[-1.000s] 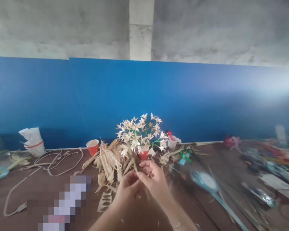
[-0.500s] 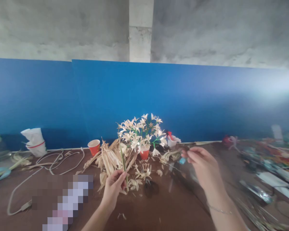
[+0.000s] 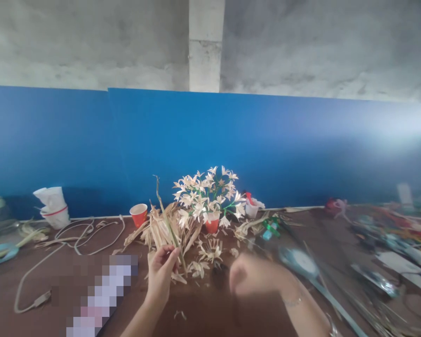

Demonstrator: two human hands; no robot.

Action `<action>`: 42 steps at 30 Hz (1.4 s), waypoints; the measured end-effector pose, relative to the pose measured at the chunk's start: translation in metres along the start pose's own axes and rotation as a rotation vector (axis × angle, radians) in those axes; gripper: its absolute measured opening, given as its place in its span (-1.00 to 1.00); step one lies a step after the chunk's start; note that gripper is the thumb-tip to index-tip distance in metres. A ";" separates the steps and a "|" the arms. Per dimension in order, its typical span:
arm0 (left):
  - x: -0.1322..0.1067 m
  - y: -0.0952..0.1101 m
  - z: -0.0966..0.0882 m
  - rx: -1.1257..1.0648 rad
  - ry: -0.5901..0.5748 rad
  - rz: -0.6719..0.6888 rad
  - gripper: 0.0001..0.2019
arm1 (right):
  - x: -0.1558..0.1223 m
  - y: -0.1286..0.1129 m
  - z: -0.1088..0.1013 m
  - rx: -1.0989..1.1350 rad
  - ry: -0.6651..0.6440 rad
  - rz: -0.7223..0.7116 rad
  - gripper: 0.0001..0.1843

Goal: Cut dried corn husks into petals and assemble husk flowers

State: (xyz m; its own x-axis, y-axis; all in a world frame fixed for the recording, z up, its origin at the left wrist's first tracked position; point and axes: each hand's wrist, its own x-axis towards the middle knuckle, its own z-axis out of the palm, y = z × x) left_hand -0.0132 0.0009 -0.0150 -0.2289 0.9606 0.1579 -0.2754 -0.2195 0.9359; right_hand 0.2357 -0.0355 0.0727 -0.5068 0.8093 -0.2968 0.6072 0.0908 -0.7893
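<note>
My left hand (image 3: 162,273) is closed in a pinch on a thin dry stalk (image 3: 163,209) that rises up and leans left. It hovers just in front of a pile of dried corn husks (image 3: 161,229). My right hand (image 3: 256,278) is smeared by motion over the brown table, right of the left hand; its fingers cannot be made out. Behind both hands a bunch of cream husk flowers (image 3: 208,194) with green stems stands in a red cup (image 3: 212,226). Loose cut flower pieces (image 3: 210,250) lie between the hands.
The brown table (image 3: 210,309) runs along a blue wall. A red cup (image 3: 139,214), white cups (image 3: 52,206) and a white cable (image 3: 73,234) lie at the left. A ribbon roll (image 3: 296,262), green ribbon (image 3: 271,227) and blurred craft clutter fill the right side.
My right hand has swung back from the ribbons at the right toward the middle. The left hand stayed put; its stalk now tilts left.
</note>
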 end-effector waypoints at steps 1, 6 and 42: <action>0.001 0.001 0.000 -0.004 0.006 0.002 -0.75 | -0.003 0.001 -0.003 0.107 -0.066 0.023 -0.82; 0.000 0.003 0.005 -0.026 0.004 -0.025 -0.73 | -0.025 0.009 -0.026 0.759 0.398 0.430 -0.55; -0.006 0.005 0.010 0.161 -0.313 -0.185 -0.69 | 0.081 -0.006 0.088 0.129 0.646 -0.371 -0.83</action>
State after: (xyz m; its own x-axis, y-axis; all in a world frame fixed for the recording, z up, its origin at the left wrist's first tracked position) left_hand -0.0043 -0.0047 -0.0083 0.1131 0.9925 0.0474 -0.1297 -0.0325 0.9910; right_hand 0.1372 -0.0217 0.0055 -0.1800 0.9216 0.3438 0.3698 0.3873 -0.8445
